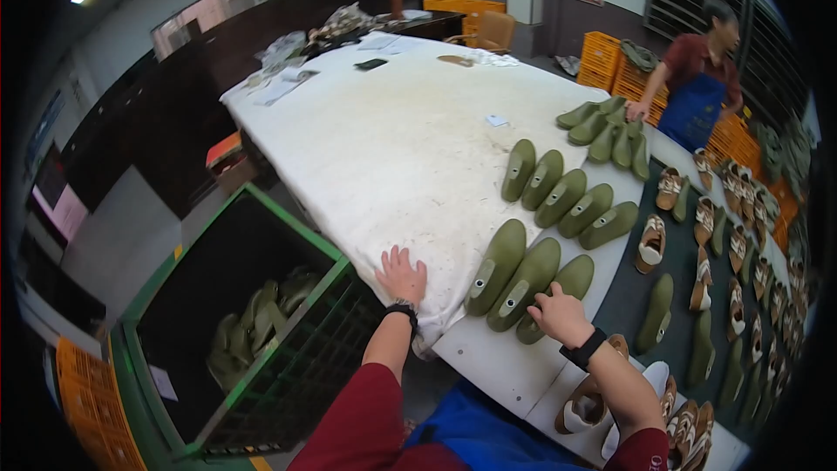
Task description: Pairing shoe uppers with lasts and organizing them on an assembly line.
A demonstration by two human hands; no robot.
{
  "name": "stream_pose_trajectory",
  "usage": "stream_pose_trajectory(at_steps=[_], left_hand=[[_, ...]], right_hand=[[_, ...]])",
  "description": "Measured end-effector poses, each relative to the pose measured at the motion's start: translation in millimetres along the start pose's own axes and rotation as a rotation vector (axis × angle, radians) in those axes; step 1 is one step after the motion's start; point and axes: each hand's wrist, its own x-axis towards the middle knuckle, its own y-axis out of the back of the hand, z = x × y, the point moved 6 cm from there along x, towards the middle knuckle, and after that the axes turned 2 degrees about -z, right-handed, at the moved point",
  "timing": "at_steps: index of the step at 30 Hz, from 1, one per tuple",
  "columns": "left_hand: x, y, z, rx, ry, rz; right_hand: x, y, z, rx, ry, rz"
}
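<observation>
Green shoe last (576, 274) is lying near desk's (488, 373) near edge, looking stiff, smooth, probably weighty; waist likely suiting a hold. Right hand (562, 317) is overlapping it, grasp unclear; left hand (402, 277) is resting splayed, unladen.

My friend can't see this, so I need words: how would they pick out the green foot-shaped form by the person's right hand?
Start at the big white-covered table and go to its near end. There, three green foot-shaped forms lie side by side. Pick the rightmost form: unlike its two neighbours, it has the right hand across its middle.
</observation>
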Motion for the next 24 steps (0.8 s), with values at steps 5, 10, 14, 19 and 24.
stream_pose_trajectory(at_steps=[5,10,14,19,24], left_hand=[[1.0,12.9,9.3,-0.040,-0.044,0.071],[6.2,7.4,12.8,-0.082,0.001,0.032],[3.3,5.6,7.5,-0.098,0.016,0.011],[3.4,3.7,2.2,-0.069,0.036,-0.017],[15.8,-5.1,2.9,-0.062,-0.055,0.027]], right_hand=[[13.0,-1.6,1.4,0.032,0.079,0.044],[15.2,-5.5,0.1,-0.004,0.103,0.085],[12.0,-11.5,0.4,0.001,0.079,0.150],[12.0,-10.7,-10.8,-0.046,0.038,0.124],[12.3,-2.1,-13.9,-0.085,0.008,0.159]])
